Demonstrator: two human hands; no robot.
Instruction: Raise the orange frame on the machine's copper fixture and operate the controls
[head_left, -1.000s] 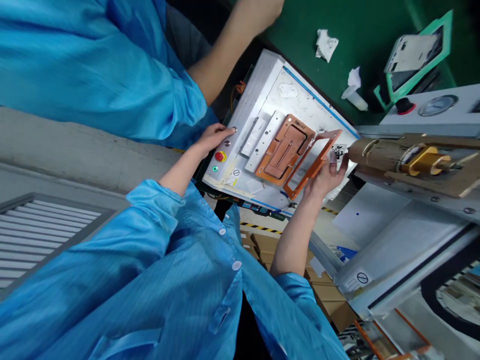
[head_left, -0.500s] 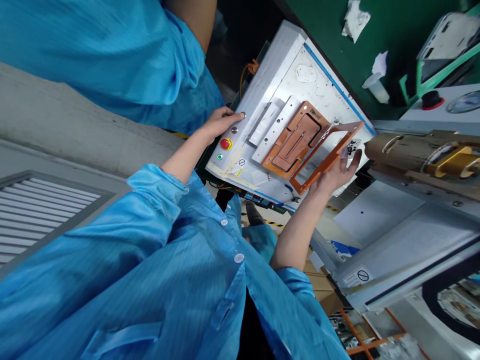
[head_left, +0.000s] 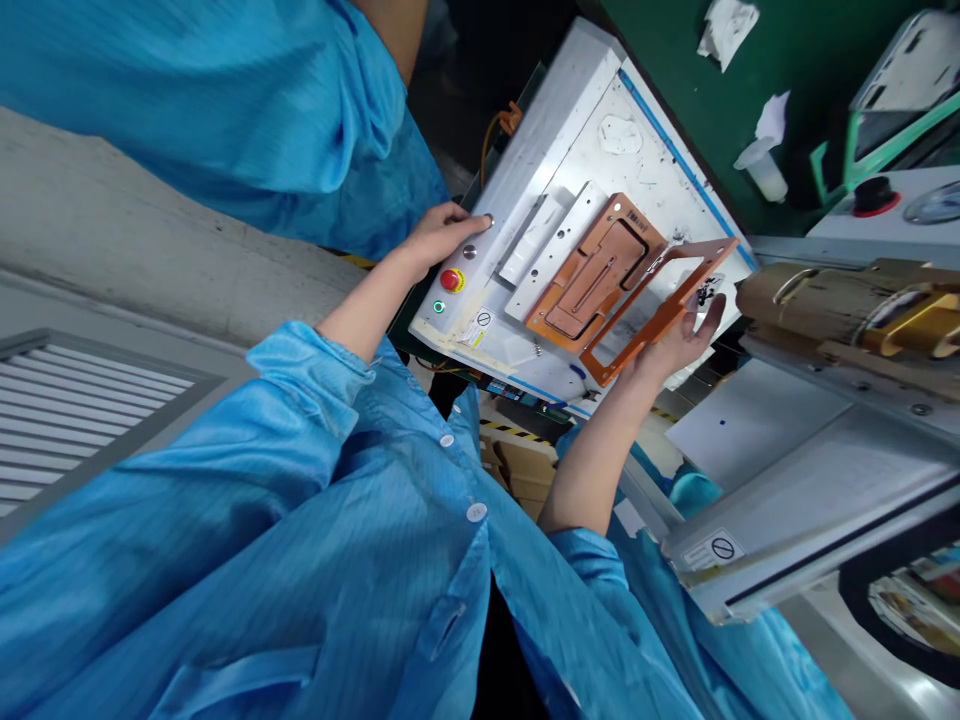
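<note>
My left hand (head_left: 444, 236) lies over the front edge of a white machine panel. Its thumb tip rests on a round metal button (head_left: 489, 220), and its fingers are extended, holding nothing. My right hand (head_left: 676, 345) is at the outer edge of a raised orange frame (head_left: 651, 328), touching it, with the fingers apart. This frame leans up beside an orange-brown fixture (head_left: 592, 278) that has a recessed slot. A pale metal plate (head_left: 556, 250) with holes adjoins the fixture. Dark specks show near my right fingertips; I cannot tell what they lie on.
A red emergency-stop button (head_left: 451, 280) and a lit green button (head_left: 438, 307) sit on the panel. At right, a bulky metal cylinder assembly (head_left: 810, 300) overhangs the white machine bed (head_left: 637, 170). Another person's blue sleeve (head_left: 300, 90) is at upper left. Crumpled tissue (head_left: 727, 30) lies on the green table.
The view has shifted slightly. Both hands keep their places at the button and the orange frame. Another person's blue clothing now shows at lower right, where the orange-divided bin was visible.
</note>
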